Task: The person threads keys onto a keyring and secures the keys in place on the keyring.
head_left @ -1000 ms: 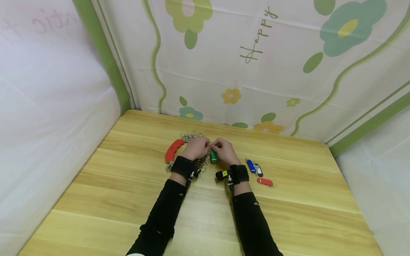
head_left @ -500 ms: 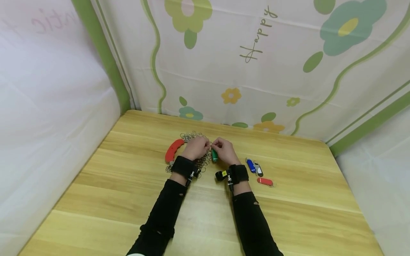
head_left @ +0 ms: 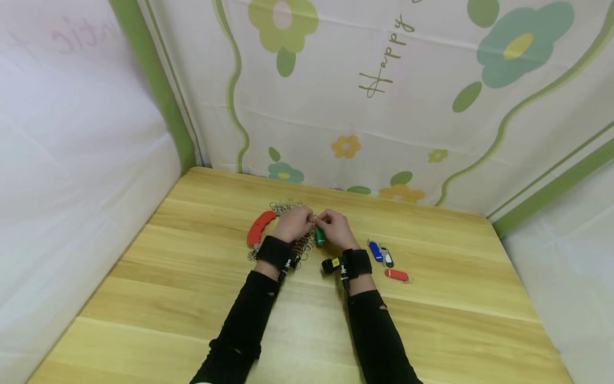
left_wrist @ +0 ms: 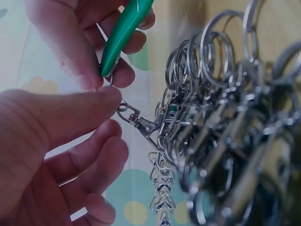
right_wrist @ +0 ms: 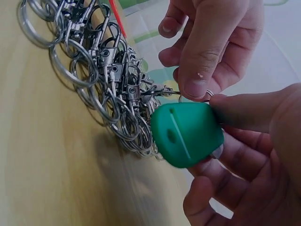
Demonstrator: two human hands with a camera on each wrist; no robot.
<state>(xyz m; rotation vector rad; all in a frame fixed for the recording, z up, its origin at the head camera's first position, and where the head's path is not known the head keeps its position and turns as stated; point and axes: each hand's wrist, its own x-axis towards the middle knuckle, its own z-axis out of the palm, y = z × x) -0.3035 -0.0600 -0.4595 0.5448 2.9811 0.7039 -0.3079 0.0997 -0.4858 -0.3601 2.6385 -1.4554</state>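
Sleeves: black, both cut off by the bottom edge of the head view; left sleeve (head_left: 240,325), right sleeve (head_left: 381,336).
Straps: a black left strap (head_left: 275,252) and right strap (head_left: 358,263) on the wrists, each with a small device; the left one stands in front of part of the clips.
Red tag (head_left: 396,274): on the table (head_left: 144,298), right of the right arm, its ring on the table beside it.
Black tag (head_left: 387,257): just beyond the red tag; its details too small to make out.
Blue tag (head_left: 375,250): beside the black tag, seemingly touching it.
Green tag (head_left: 320,236): between the hands, at the right edge of the clips.
Right hand (head_left: 337,229): thumb and finger pinch the green tag at its ring end.
Left hand (head_left: 295,224): thumb and finger pinch the tag's ring (right_wrist: 210,93), mostly hidden by fingertips; whether it is joined to the nearest clip cannot be told.
Clips (head_left: 303,246): a metal bunch with rings, partly covered by the left hand; the closest blur in the left wrist view.
Handle (head_left: 261,228): red, curved, left of the left hand.
Cloth (head_left: 297,106): flowered, behind the table, its lettering cut off at the left.
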